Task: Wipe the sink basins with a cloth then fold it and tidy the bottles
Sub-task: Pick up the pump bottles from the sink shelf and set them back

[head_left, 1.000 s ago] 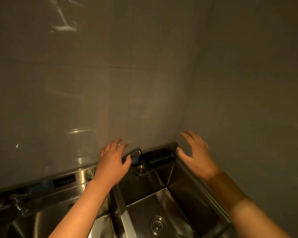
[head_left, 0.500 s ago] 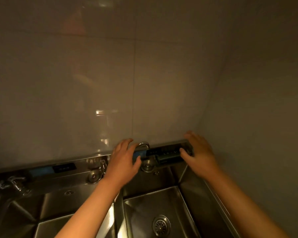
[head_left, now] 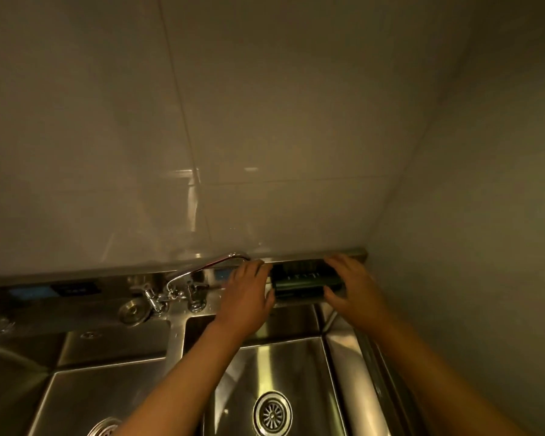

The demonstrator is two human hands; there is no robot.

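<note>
The shiny tap (head_left: 183, 280) sits behind the two sink bowls (head_left: 283, 366). Right of the tap, the left hand (head_left: 247, 297) grips one end of a dark box thing (head_left: 299, 281). The right hand (head_left: 353, 284) grips its other end, fingers curled round it.

Nothing legible — faint marks (too blurred) on the dark holder (head_left: 302, 280).

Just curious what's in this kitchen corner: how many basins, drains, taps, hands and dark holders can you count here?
Basins: 2, left and right
Drains: 2
Taps: 1
Hands: 2, left and right
Dark holders: 1
Total: 8
</note>
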